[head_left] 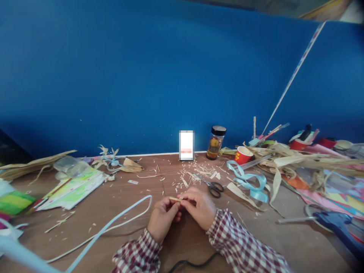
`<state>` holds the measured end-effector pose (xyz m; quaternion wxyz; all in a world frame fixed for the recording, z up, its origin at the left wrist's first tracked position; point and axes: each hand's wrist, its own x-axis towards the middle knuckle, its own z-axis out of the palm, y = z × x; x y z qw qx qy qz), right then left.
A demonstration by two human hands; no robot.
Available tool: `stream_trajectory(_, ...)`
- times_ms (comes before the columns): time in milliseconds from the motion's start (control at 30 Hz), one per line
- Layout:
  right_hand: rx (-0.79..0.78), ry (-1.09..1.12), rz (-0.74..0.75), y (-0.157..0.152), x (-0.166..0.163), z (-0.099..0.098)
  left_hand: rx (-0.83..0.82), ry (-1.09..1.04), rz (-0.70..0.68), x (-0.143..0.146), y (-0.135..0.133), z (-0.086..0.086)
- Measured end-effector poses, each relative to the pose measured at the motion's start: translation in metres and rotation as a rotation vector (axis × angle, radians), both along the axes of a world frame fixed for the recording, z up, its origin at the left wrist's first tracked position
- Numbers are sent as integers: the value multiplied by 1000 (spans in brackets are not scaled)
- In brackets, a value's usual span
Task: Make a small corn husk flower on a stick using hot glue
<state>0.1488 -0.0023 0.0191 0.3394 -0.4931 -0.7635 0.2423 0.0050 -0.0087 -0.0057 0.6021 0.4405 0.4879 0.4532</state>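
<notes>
On the left, a pale cord (105,228) loops across the surface (91,208), its bend near the left hand (163,218). And here's that hand, thumb and fingers clamped on a thin straw-coloured strip (174,199)! The strip sits between the two hands, long axis running roughly sideways, left end showing above the fingers. Neither hand is nearer: the right hand (200,207) pinches the other end, tip hidden. Beyond lie pale scraps (199,172); farther right, scissors (209,184).
</notes>
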Motion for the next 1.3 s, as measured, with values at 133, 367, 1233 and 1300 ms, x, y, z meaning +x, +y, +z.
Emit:
stream_trajectory(133,9,-3,-1,-2,-2,2,9,-17,-28,0,0,1)
stream_trajectory(367,139,-114,-206,15,20,7,-20,-59,-36,2,-5,4)
stream_trajectory(1233,80,-296,-334,20,30,0,32,155,4,4,-8,5)
stream_trajectory(1300,61,-359,-423,28,42,1,172,285,41,0,-8,7)
